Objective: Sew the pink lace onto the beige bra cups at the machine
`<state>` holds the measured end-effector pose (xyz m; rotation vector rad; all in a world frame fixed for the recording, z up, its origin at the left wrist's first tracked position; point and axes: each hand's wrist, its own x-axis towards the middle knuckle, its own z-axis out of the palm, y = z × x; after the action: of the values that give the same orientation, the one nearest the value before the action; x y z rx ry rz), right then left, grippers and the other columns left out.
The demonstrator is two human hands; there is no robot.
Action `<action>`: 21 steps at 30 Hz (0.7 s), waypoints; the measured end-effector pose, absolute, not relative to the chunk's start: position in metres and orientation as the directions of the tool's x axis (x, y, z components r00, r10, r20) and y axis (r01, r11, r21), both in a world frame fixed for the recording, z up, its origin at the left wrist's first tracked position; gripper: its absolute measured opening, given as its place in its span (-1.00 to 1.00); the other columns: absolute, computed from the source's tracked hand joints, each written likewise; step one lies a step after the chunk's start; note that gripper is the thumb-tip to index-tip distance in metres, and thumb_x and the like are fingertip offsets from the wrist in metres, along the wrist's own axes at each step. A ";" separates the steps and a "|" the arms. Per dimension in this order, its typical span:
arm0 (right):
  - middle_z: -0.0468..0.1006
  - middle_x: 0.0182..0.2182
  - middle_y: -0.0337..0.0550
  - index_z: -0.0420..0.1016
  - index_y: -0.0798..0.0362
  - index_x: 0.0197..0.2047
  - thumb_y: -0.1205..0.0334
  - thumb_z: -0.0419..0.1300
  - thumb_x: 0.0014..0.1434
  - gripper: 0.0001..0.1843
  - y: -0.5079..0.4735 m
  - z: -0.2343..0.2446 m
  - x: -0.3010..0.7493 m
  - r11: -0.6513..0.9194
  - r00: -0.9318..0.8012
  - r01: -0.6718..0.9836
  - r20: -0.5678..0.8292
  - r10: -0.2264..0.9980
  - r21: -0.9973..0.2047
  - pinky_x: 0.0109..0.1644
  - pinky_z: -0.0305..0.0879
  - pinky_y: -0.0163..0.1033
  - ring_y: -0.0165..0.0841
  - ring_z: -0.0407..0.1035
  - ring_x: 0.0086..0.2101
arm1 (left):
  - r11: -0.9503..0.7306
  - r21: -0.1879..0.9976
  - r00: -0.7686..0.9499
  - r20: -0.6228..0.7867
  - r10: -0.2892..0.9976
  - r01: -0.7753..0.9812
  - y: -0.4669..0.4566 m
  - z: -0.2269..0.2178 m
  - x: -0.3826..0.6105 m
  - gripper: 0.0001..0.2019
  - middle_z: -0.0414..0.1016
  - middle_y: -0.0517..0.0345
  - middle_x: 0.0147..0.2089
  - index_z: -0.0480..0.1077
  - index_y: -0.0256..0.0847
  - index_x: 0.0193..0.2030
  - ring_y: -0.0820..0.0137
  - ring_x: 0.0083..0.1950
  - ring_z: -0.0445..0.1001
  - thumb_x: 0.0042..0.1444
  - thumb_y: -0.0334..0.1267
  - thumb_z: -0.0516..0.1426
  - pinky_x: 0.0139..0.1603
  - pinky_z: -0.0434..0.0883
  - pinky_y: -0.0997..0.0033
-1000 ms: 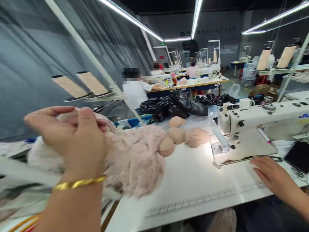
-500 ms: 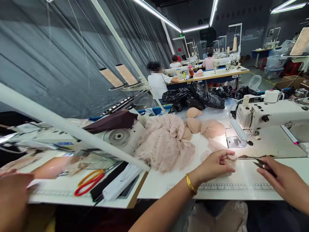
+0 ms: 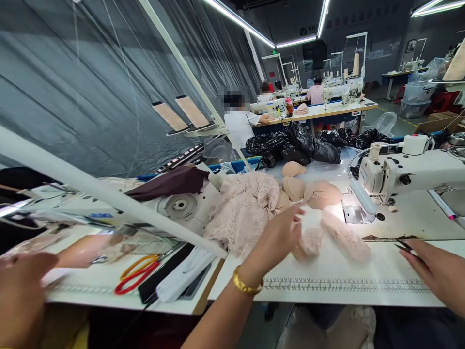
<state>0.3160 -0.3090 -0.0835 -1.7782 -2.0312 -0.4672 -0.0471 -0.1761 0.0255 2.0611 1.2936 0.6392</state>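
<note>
Left hand (image 3: 279, 232) shifted leftward beside lace (image 3: 313, 241), grip unclear, right hand (image 3: 432, 265) pinching one dark tool (image 3: 406, 247), one gold bracelet (image 3: 242, 286)

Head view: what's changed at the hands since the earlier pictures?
The left hand swung right from the lace pile toward the sewing machine, then back left; pale lace pieces now lie before the machine. The right hand has taken hold of a dark pointed tool. The beige cups stayed put.
</note>
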 end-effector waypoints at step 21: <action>0.56 0.09 0.04 0.39 -0.07 0.32 0.14 0.23 0.39 -0.54 -0.268 -0.057 0.233 0.538 -0.411 0.698 0.350 0.842 -0.473 0.13 0.43 0.05 -0.09 0.43 0.07 | -0.371 0.772 0.510 0.071 0.857 0.516 -0.228 -0.039 -0.001 -0.91 0.47 0.13 -0.21 0.37 -0.18 -0.20 0.32 -0.17 0.40 0.32 -0.35 0.05 -0.13 0.31 0.31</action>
<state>0.2328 -0.2681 -0.0566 -1.2420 -2.2236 0.3406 -0.0014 -0.2277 -0.0394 2.0470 1.1190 0.6180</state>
